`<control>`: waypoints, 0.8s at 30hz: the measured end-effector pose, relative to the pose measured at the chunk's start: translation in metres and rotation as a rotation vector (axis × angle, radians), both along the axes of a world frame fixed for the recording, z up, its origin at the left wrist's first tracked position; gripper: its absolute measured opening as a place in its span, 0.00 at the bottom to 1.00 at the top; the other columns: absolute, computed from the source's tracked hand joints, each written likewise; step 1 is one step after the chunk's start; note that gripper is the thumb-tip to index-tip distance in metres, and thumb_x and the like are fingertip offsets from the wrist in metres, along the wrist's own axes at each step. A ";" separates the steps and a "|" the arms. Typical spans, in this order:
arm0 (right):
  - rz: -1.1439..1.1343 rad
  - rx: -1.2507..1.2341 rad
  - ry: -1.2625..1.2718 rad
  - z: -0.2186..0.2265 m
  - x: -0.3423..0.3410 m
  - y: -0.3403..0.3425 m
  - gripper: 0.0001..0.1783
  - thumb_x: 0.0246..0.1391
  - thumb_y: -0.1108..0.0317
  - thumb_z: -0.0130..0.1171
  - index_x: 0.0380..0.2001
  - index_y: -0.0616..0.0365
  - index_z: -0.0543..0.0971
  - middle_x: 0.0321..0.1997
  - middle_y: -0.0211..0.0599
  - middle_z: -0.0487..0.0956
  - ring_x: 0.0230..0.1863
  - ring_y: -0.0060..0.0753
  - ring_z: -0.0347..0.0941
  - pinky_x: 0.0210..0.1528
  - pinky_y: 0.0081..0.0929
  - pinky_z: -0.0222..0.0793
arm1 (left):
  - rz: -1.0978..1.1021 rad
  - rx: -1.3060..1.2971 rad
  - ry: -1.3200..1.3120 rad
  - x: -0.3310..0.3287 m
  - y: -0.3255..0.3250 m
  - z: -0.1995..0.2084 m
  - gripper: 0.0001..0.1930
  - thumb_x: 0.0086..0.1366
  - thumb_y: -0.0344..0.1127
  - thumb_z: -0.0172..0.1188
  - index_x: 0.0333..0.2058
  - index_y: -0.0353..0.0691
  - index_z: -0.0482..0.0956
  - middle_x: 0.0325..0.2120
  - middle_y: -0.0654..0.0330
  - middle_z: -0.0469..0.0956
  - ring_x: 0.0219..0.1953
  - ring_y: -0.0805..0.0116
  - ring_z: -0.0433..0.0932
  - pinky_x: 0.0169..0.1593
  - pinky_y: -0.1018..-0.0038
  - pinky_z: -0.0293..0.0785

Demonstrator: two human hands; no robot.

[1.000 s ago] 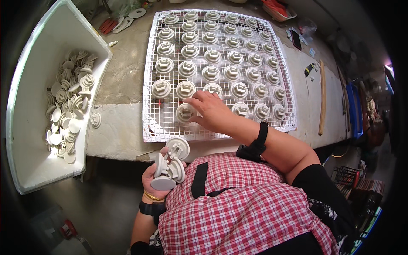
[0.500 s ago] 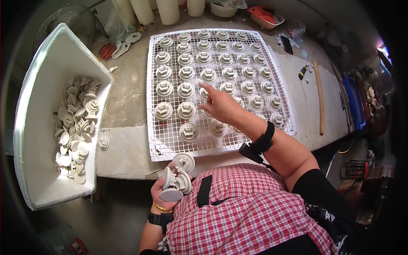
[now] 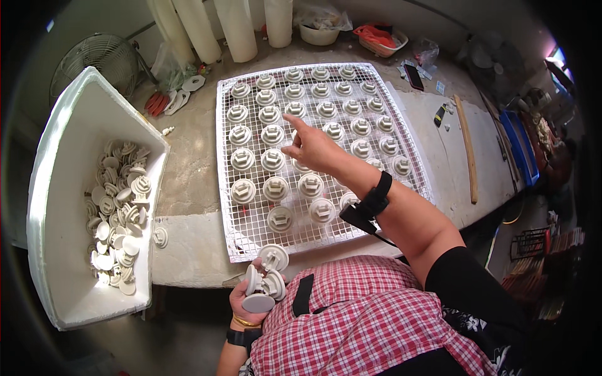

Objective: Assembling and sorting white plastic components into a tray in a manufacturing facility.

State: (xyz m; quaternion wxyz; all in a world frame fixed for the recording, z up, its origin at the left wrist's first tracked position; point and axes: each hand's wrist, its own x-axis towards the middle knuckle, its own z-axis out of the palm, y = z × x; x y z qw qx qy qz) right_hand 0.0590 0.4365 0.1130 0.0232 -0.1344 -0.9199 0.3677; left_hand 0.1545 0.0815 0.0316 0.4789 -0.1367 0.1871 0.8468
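Four off-white flanged discs (image 3: 258,304) sit clustered in our left hand (image 3: 239,299), below the centre of the frame; its fingers are curled around them, partly hidden behind the pieces. Our right hand (image 3: 312,149) hangs over the middle of the frame with nothing in its grasp, its index finger stretched toward the upper left and its thumb parted from it. We cannot tell whether it touches anything below.

Under it, we see a white wire-mesh rack (image 3: 254,243) filling the centre, set with rows of matching discs (image 3: 279,219), most with their raised clips upward; our right hand and forearm cover some. A white foam box (image 3: 66,194) stands at the left of the frame with a loose heap of discs (image 3: 119,219) inside, and a single disc (image 3: 160,237) lies just beside it on the surface (image 3: 188,188).

Farther out, we find a wooden stick (image 3: 465,150), a yellow-and-black cutter (image 3: 439,115) and a phone (image 3: 413,76) toward the upper right. Pale upright cylinders (image 3: 235,28) line the top, and a fan (image 3: 94,66) stands at upper left.
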 end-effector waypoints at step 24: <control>0.374 0.109 -0.094 -0.053 0.048 -0.040 0.17 0.51 0.65 0.61 0.45 0.58 0.79 0.39 0.46 0.79 0.43 0.49 0.76 0.48 0.41 0.72 | 0.010 -0.012 -0.038 -0.009 0.008 -0.002 0.30 0.63 0.45 0.54 0.63 0.46 0.62 0.54 0.42 0.70 0.54 0.41 0.72 0.50 0.43 0.74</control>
